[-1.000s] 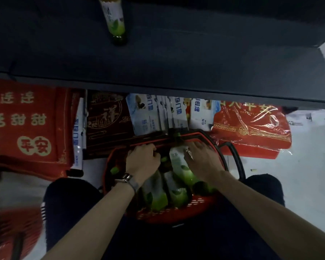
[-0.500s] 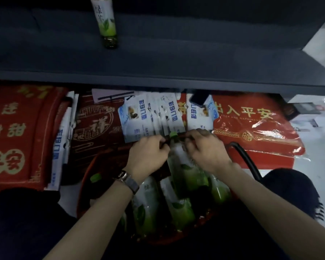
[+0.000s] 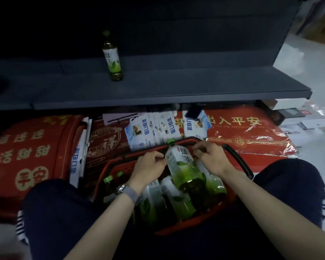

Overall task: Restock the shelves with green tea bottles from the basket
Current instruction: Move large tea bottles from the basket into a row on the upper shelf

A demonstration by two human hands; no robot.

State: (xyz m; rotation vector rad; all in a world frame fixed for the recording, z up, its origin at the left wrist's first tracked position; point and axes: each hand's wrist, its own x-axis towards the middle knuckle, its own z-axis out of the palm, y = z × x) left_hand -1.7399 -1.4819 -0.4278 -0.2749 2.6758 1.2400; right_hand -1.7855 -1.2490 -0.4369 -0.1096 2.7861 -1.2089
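A red basket [image 3: 238,166] sits between my knees, holding several green tea bottles lying on their sides. One green tea bottle [image 3: 182,166] is tilted up out of the basket, its green cap pointing at the shelf. My left hand [image 3: 148,168] grips its upper left side and my right hand [image 3: 211,158] grips its upper right side. Another green tea bottle [image 3: 113,59] stands upright, alone, on the dark grey shelf [image 3: 176,87] above.
Under the shelf lie red packaged mats [image 3: 251,134], a red roll [image 3: 26,151] at the left and white-blue packets [image 3: 154,128]. Black basket handles [image 3: 238,158] arch beside my right wrist. White floor with clutter lies at the right.
Both hands rose from among the bottles in the basket and took hold of one bottle, lifting its neck end clear. My view tilted up, showing more of the shelf.
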